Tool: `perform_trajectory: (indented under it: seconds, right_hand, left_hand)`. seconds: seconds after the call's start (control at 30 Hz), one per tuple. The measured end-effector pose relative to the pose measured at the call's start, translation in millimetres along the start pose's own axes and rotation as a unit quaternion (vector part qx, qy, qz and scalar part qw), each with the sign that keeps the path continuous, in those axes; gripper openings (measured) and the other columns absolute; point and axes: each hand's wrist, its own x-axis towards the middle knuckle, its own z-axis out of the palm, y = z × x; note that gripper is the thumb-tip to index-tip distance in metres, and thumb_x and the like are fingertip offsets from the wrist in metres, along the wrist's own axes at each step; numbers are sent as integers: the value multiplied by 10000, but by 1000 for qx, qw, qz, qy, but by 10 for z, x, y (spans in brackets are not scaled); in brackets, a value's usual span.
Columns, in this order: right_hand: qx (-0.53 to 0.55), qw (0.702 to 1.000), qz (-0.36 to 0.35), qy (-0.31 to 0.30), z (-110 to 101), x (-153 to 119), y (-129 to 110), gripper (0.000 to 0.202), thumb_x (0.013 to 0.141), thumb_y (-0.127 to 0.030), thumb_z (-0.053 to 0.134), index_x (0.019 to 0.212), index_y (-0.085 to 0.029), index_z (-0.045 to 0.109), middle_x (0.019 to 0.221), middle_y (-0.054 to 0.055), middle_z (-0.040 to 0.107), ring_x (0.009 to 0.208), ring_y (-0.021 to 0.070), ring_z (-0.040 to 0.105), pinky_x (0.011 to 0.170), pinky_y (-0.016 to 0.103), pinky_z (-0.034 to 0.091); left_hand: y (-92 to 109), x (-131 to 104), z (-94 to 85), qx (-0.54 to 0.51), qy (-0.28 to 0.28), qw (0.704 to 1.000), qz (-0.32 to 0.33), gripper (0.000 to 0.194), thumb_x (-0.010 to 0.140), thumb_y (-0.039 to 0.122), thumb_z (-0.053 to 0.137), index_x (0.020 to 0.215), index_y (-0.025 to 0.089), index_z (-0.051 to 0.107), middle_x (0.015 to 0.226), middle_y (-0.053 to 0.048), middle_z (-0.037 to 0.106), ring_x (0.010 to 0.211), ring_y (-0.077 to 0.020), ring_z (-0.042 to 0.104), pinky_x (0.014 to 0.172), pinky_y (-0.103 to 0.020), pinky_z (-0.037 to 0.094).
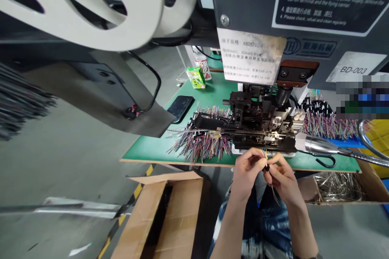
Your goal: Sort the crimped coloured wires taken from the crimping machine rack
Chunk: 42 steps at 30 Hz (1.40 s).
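Both hands meet at the front edge of the green table, just below the black crimping press [258,117]. My left hand [249,168] pinches thin wires close to a small black sleeve [266,167]. From the other side my right hand [281,172] closes its fingers on the same wire bundle. Short coloured wire ends point up toward the press, and a few thin strands hang below my right hand. Fingers partly cover the wires.
Wire bundles [206,139] lie left of the press, with more [331,119] at right. A phone [181,108], green box [196,77] and bottle [202,62] stand behind. Cardboard boxes [179,210] sit below. A metal lamp-like nozzle [322,145] juts in from the right.
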Motion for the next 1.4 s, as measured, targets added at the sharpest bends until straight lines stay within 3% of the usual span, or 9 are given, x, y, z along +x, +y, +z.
perform_trajectory:
  seconds: [0.13,0.27,0.43,0.63,0.73,0.9,1.03,1.17,1.4]
  right_hand:
    - [-16,999,-24,19,-15,-28,-7,388,897,-567,823,913,-231,631,605,-44,604,517,115,451,488,214,267]
    - [-64,995,-66,26,-44,-63,-46,327,915,-530,818,924,-221,709,657,-17,667,584,150,577,564,252,411]
    - [-183,980,-75,4,-154,-116,-99,241,948,-470,784,968,-235,738,776,16,750,710,202,690,670,293,494]
    - [-368,924,-99,-31,-207,-144,-270,66,938,-251,730,877,-239,750,827,19,768,739,209,687,682,296,487]
    - [-346,930,-124,-8,-190,-151,-275,44,933,-243,743,913,-250,781,850,16,799,761,207,730,704,285,524]
    - [-193,966,-164,53,-114,-165,-167,84,964,-280,775,1036,-296,815,826,-9,811,729,164,767,695,232,587]
    - [-128,970,-184,93,-55,-156,-153,97,961,-309,806,1054,-291,827,780,-1,798,603,112,678,537,162,517]
    - [-102,974,-177,102,-10,-148,-175,136,961,-363,811,1048,-259,814,731,16,792,523,90,565,439,129,432]
    - [-100,966,-199,134,75,-118,-189,162,943,-395,822,1017,-251,820,741,7,754,510,85,532,429,143,439]
  left_hand:
    - [-10,-5,21,27,33,999,13,190,834,340,783,770,201,669,827,-26,697,799,-189,663,759,-290,549]
    - [-26,23,-11,59,25,997,45,154,869,302,748,772,195,695,824,-35,716,797,-191,671,754,-284,542]
    - [73,26,-123,161,-42,983,79,127,878,241,710,758,200,705,814,-45,737,814,-214,693,790,-307,540]
    - [231,-21,-195,285,-125,948,71,172,904,169,659,740,205,696,790,-28,731,757,-199,686,740,-293,511]
    - [216,-26,-177,261,-98,955,105,166,915,171,674,754,200,702,796,-31,740,770,-198,700,753,-290,521]
    - [138,-28,-64,181,-6,966,183,150,915,179,712,767,199,710,799,-36,748,776,-197,709,756,-287,552]
    - [89,-42,15,139,40,967,210,145,908,170,729,766,203,721,799,-30,749,791,-191,715,751,-270,560]
    - [87,-51,30,128,33,970,203,130,899,166,733,774,200,728,803,-29,748,803,-187,715,765,-264,562]
    - [101,-36,45,130,-15,979,158,132,887,166,717,759,195,701,780,-27,717,781,-188,688,751,-272,532]
